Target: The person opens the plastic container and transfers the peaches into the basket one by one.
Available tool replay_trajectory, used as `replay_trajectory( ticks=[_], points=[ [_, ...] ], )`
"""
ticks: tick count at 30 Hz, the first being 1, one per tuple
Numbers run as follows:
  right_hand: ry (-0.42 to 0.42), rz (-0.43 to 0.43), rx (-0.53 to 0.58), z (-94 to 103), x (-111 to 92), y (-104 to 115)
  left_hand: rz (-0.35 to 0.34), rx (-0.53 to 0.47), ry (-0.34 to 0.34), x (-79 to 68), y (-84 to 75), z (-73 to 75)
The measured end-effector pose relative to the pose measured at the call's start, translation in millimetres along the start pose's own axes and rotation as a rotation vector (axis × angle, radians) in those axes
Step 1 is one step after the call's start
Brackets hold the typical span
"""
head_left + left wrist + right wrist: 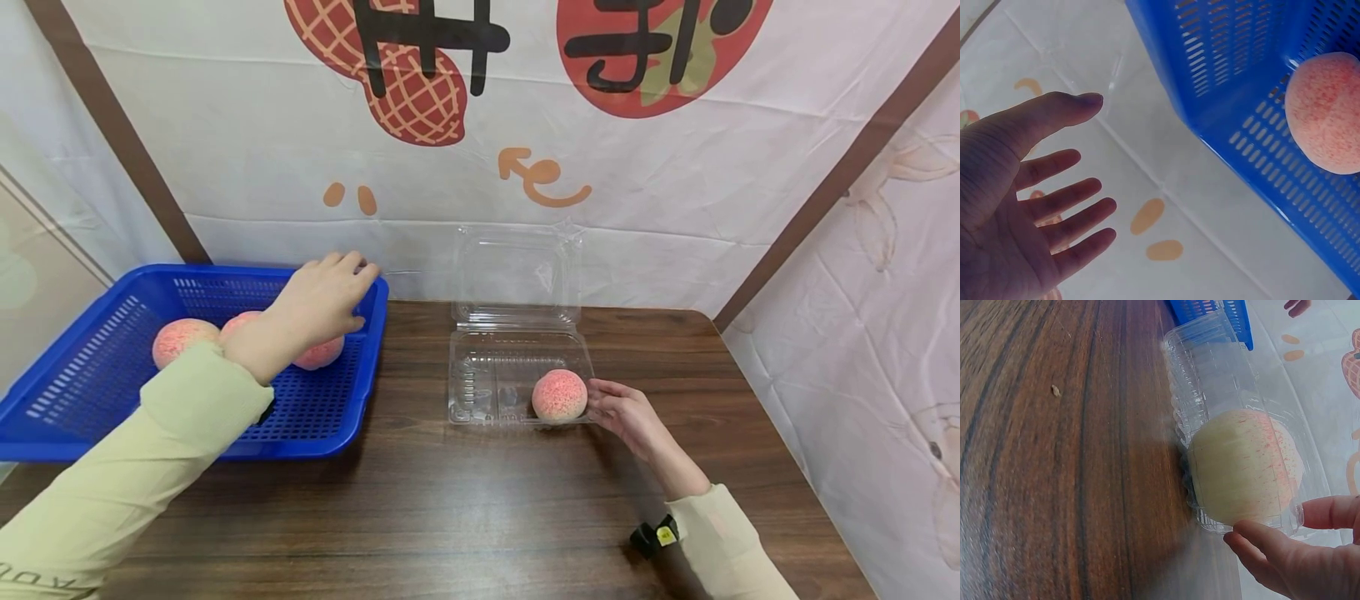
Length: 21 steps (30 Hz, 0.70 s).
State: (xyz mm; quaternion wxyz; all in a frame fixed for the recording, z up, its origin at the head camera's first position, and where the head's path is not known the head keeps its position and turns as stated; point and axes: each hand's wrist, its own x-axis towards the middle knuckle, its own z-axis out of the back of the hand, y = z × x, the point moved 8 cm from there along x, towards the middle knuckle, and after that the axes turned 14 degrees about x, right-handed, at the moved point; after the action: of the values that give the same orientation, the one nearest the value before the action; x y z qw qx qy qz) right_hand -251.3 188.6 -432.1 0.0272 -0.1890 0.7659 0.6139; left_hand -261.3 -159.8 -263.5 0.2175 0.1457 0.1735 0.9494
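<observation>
My left hand (318, 300) is raised over the right end of a blue plastic basket (375, 358), fingers spread and nothing held. Pink peaches lie in the basket: one peach (182, 340) at the left, others partly hidden by my left arm. In the left wrist view a peach (1327, 112) sits apart from the hand. A clear plastic clamshell box (480, 392) stands on the table with its lid up. One peach (559, 395) rests in its front right corner. My right hand (626, 417) holds the box's right edge between thumb and fingers, beside that peach.
The wooden table (465, 508) carries the basket and the box. Right behind it hangs a printed white cloth (660, 183). The raised clear lid (517, 275) leans back close to this cloth. The table's right edge lies beyond my right hand.
</observation>
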Motion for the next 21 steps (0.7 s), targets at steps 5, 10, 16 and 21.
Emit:
replay_trajectory(
  ticks=[5, 10, 16, 21],
  points=[
    [0.003, 0.002, 0.001, -0.2, 0.3, -0.1, -0.015, 0.003, -0.002, 3.6, -6.9, 2.7],
    [0.004, 0.002, 0.0, -0.1, 0.4, -0.5, -0.035, 0.004, -0.023, 5.9, -13.7, 7.4],
    [0.0, 0.002, 0.001, 0.2, 0.6, -0.7, -0.054, 0.008, -0.052, 7.8, -22.5, 13.5],
    [0.0, 0.003, -0.007, -0.2, 0.4, 0.1, -0.053, 0.0, -0.039, 11.1, -28.1, 15.4]
  ],
)
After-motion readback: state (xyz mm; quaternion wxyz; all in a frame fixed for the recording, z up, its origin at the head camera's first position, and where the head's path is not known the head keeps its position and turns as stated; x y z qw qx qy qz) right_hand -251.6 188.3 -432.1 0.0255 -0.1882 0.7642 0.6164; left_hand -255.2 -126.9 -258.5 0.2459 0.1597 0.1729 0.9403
